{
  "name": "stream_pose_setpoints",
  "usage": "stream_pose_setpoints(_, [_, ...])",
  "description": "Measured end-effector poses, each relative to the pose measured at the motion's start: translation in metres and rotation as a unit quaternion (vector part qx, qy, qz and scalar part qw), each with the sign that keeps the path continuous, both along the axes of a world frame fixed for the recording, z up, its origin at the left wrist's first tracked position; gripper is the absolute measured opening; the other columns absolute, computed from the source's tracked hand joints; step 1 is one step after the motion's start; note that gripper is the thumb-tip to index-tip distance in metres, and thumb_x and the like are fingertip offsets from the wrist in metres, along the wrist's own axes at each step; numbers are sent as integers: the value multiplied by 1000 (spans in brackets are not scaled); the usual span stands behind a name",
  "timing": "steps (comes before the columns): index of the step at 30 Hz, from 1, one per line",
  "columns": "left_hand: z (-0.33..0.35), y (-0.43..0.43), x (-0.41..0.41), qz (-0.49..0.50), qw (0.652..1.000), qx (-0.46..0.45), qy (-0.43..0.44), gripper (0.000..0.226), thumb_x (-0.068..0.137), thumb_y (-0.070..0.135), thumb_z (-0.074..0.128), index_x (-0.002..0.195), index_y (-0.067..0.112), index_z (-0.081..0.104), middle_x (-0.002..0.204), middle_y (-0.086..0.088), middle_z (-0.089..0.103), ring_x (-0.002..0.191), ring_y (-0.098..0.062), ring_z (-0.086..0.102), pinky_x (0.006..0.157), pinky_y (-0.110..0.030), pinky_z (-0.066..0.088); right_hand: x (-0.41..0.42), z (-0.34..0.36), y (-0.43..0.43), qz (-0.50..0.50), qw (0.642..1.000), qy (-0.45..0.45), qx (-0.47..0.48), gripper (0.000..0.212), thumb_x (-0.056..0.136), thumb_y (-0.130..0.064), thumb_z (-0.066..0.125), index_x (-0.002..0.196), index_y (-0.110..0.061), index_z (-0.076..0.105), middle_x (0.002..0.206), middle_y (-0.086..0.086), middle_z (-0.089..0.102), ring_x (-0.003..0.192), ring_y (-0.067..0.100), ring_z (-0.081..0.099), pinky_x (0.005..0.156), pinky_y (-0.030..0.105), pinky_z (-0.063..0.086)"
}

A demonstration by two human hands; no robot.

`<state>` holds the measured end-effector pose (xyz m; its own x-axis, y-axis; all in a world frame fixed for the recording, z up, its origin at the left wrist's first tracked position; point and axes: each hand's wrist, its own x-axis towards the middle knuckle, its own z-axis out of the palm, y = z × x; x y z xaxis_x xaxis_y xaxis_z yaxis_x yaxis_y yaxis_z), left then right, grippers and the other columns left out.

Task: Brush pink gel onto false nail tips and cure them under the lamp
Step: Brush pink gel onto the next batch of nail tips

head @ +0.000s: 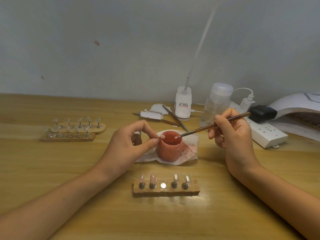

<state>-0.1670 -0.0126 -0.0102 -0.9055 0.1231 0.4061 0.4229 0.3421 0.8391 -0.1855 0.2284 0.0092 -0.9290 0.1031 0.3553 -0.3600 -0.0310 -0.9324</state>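
Observation:
A small open jar of pink gel [169,149] stands on a stained white tissue [189,149] at the table's middle. My left hand [129,144] pinches a nail tip on its holder at the jar's left rim. My right hand [230,134] grips a thin brown brush [214,125], whose tip dips into the jar's mouth. In front of me lies a wooden stand [166,189] with two pink-coated nail tips [152,179] on the left, one bare magnet spot in the middle and two clear-looking tips on the right. The white curing lamp [297,108] sits at the far right.
Two more wooden stands with several clear tips [74,129] lie at the left. Behind the jar are spare brushes and tweezers [173,118], white pads, a desk lamp base [183,104], a clear pump bottle [216,104], a white power strip [266,132] and a black plug.

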Motion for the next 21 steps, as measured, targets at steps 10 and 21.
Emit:
stream_pose_setpoints(10, [1, 0, 1, -3, 1000, -4, 1, 8, 82, 25, 75, 80, 26, 68, 82, -18, 65, 73, -41, 54, 64, -51, 48, -1, 8, 10, 84, 988, 124, 34, 7, 91, -17, 54, 84, -19, 52, 68, -2, 63, 61, 14, 61, 49, 22, 49])
stream_pose_setpoints(21, [4, 1, 2, -10, 1000, -8, 0, 12, 79, 31, 74, 82, 21, 67, 85, -20, 64, 69, -38, 50, 62, -41, 45, -2, 8, 10, 70, 991, 103, -39, 11, 87, -9, 46, 82, -18, 50, 62, -4, 56, 53, 12, 51, 46, 21, 43])
